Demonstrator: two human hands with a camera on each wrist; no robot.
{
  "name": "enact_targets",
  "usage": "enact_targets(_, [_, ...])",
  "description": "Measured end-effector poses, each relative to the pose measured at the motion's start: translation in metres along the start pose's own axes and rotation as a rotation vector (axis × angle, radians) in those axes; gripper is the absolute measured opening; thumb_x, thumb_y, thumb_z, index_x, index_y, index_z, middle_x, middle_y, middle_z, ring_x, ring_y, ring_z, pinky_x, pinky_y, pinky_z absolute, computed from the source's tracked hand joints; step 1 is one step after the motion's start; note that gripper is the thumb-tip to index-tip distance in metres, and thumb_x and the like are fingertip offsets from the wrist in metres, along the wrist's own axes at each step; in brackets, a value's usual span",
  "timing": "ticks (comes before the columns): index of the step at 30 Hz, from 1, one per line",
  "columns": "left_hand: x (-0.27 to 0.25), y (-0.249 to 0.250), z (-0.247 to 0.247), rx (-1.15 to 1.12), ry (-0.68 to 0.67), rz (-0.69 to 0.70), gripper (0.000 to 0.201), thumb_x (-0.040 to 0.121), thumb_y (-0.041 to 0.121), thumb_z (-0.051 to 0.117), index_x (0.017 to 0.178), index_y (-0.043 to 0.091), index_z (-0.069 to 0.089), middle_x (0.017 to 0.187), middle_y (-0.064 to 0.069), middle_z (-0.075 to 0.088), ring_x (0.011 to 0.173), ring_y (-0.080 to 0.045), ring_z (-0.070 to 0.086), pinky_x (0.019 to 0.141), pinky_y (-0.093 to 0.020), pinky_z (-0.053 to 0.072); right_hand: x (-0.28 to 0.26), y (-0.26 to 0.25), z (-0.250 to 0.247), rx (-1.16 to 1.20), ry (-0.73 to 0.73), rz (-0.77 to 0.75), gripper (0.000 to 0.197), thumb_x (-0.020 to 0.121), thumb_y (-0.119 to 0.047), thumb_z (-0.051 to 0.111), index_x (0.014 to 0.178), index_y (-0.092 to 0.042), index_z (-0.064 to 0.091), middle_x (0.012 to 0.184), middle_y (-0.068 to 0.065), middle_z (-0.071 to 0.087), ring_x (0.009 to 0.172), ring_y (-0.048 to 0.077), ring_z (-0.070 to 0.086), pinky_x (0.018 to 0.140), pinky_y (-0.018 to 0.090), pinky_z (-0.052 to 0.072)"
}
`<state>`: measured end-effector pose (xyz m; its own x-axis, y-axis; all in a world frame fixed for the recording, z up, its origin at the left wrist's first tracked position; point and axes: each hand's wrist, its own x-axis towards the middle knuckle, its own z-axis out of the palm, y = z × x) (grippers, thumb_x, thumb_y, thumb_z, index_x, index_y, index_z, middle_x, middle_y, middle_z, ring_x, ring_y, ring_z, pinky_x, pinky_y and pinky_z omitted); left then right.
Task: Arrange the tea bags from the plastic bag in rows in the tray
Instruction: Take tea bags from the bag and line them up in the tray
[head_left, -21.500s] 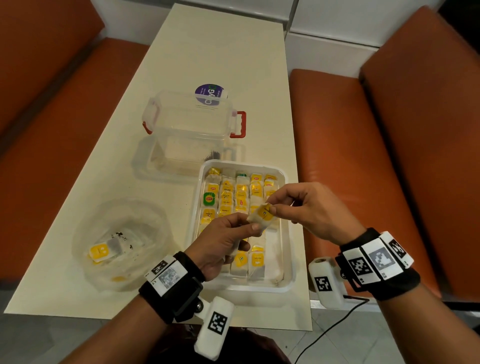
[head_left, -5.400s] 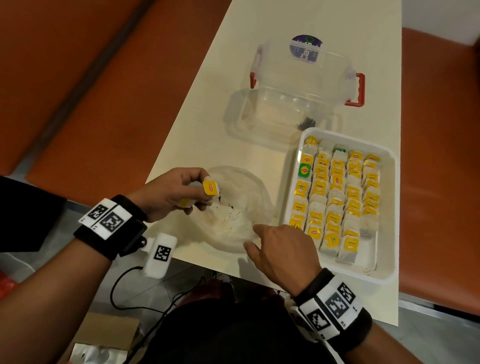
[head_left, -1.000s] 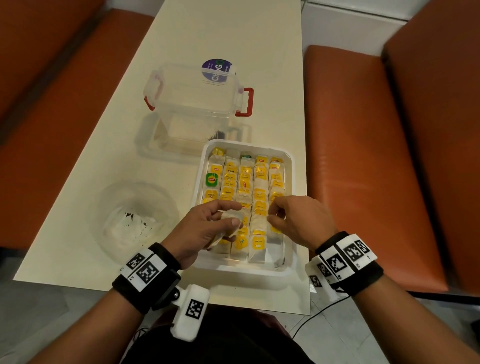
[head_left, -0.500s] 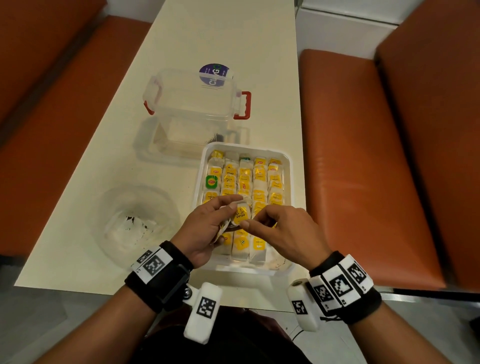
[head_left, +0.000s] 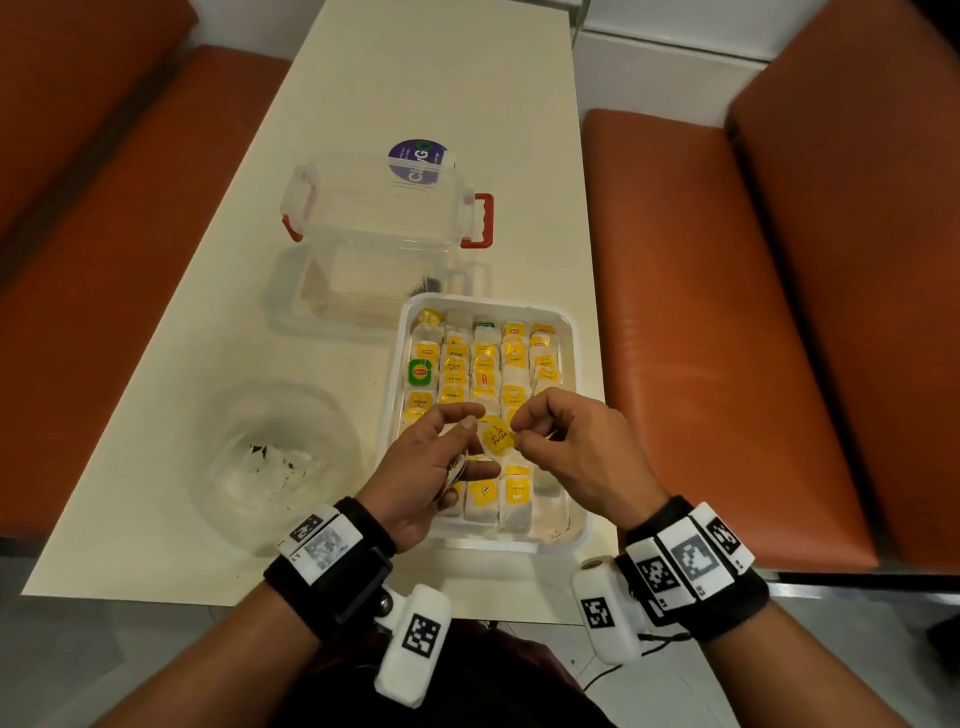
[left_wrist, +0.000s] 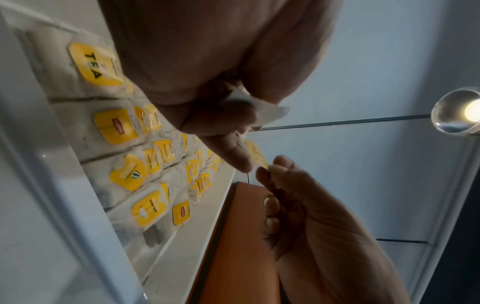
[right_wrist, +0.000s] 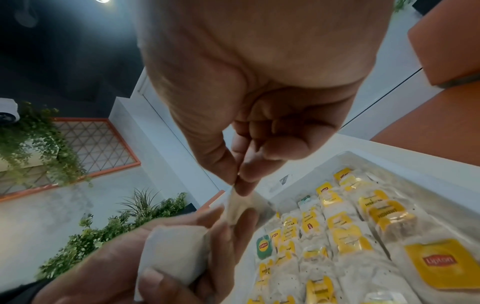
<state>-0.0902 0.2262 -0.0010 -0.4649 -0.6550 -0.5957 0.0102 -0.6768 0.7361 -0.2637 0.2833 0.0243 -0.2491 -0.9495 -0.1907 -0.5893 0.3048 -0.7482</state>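
Both hands hover just above the near half of the white tray (head_left: 582, 332), which sits on the cream surface (head_left: 426, 67) near its right edge. The left hand (head_left: 421, 467) cradles a white tea bag (right_wrist: 174, 251) in its palm, the fingers (right_wrist: 153, 275) curled round the paper pouch; in the head view only a sliver of that pouch shows between fingers and thumb. The right hand (head_left: 571, 447) is closed in a pinch: thumb and forefinger hold the edge of the yellow tag (head_left: 497, 435) that belongs to this tea bag, and the other fingers are folded into the palm. The tag hangs between the two hands, above the tray and not touching the rows below. From the right wrist view the pinch also grips a twist of white paper that runs down to the pouch in the left hand.

Inside the tray, rows of tea bags (head_left: 488, 364) lie packed side by side, most with yellow tags up, one with a green Lipton tag (head_left: 420, 372) in the column nearest the tray's left wall. The far rows reach the tray's far wall; at the near right corner a bare patch of the tray floor shows.

Left of the tray lies the crumpled clear plastic bag (head_left: 270, 457), with dark tea crumbs and a little white paper in it. Just beyond the tray's far wall stands a clear storage box (head_left: 379, 228) with red latches, its lid bearing a round purple sticker (head_left: 418, 161). Orange bench seats (head_left: 727, 312) flank the surface on both sides.
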Motion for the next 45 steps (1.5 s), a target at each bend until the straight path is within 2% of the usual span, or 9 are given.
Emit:
enact_targets(7, [0.003,0.004,-0.005,0.017,-0.067,-0.035,0.009,0.096,0.015,0.062,0.100,0.023,0.061,0.086,0.005,0.073,0.072,-0.010,0.070,0.043,-0.018,0.024,0.002,-0.010,-0.005,0.140,-0.024,-0.034,0.022,0.085,-0.010,0.072,0.086,-0.030,0.064,0.069,-0.003,0.069,0.067,0.014,0.067,0.074,0.044,0.057])
enact_targets(13, [0.007,0.003,-0.017,0.184,-0.119,-0.036,0.016,0.099,0.030,0.059,0.114,0.023,0.062,0.088,-0.004,0.071,0.052,-0.009,0.051,0.041,-0.019,0.024,0.003,-0.018,-0.024,0.194,-0.203,-0.007,0.023,0.085,0.001,0.068,0.092,-0.019,0.058,0.070,-0.001,0.068,0.070,0.020,0.069,0.073,0.043,0.055])
enact_targets(17, [0.009,0.014,-0.017,0.226,-0.335,-0.001,0.040,0.089,0.043,0.062,0.128,0.034,0.061,0.092,0.005,0.072,0.049,-0.008,0.045,0.043,-0.020,0.020,0.004,-0.024,-0.046,0.157,-0.370,-0.010,0.023,0.085,0.005,0.066,0.094,-0.014,0.056,0.074,0.000,0.064,0.069,0.018,0.067,0.066,0.040,0.050])
enact_targets(22, [0.015,0.016,0.003,0.316,-0.556,0.010,0.039,0.080,0.023,0.077,0.118,0.023,0.068,0.080,0.001,0.063,0.046,-0.009,0.045,0.045,-0.022,0.025,0.004,-0.028,-0.059,0.124,-0.445,-0.012,0.025,0.075,-0.006,0.067,0.094,-0.017,0.055,0.075,-0.002,0.063,0.068,0.016,0.065,0.069,0.047,0.051])
enact_targets(26, [0.017,0.017,0.016,0.391,-0.542,0.034,0.016,0.081,0.013,0.078,0.088,0.019,0.065,0.065,0.002,0.056,0.048,-0.011,0.045,0.044,-0.022,0.022,0.004,-0.023,-0.067,0.083,-0.443,-0.010,0.026,0.081,-0.003,0.069,0.097,-0.018,0.056,0.082,0.004,0.064,0.069,0.018,0.063,0.073,0.056,0.052])
enact_targets(32, [0.020,0.008,0.025,0.350,-0.405,0.063,0.023,0.086,0.008,0.074,0.082,0.022,0.056,0.065,0.004,0.056,0.050,-0.011,0.046,0.052,-0.027,0.020,0.002,-0.006,-0.062,0.099,-0.369,0.065,0.024,0.088,-0.015,0.074,0.109,-0.023,0.064,0.080,0.000,0.072,0.069,0.010,0.066,0.070,0.030,0.050])
enact_targets(39, [0.016,0.000,0.028,0.373,-0.229,0.033,0.035,0.085,0.012,0.077,0.115,0.011,0.059,0.080,-0.001,0.064,0.055,-0.014,0.051,0.041,-0.015,0.035,0.007,0.020,-0.057,-0.081,-0.357,0.074,0.014,0.085,-0.014,0.076,0.093,-0.026,0.075,0.081,-0.006,0.071,0.073,0.004,0.064,0.072,0.026,0.053])
enact_targets(42, [0.019,0.000,0.018,0.348,-0.114,0.009,0.027,0.090,0.026,0.072,0.115,0.020,0.061,0.092,-0.003,0.067,0.066,-0.014,0.059,0.056,-0.021,0.043,0.010,0.030,-0.049,-0.300,-0.408,0.073,0.012,0.084,-0.025,0.077,0.093,-0.034,0.075,0.088,-0.013,0.072,0.084,0.005,0.065,0.079,0.033,0.057])
enact_targets(45, [0.021,0.000,0.011,0.284,-0.051,-0.039,0.017,0.092,0.018,0.067,0.107,0.025,0.066,0.109,-0.001,0.069,0.092,-0.018,0.060,0.075,-0.033,0.047,0.012,0.038,-0.036,-0.442,-0.485,0.082,0.013,0.083,-0.033,0.075,0.092,-0.042,0.072,0.090,-0.017,0.071,0.088,0.005,0.065,0.083,0.038,0.057])
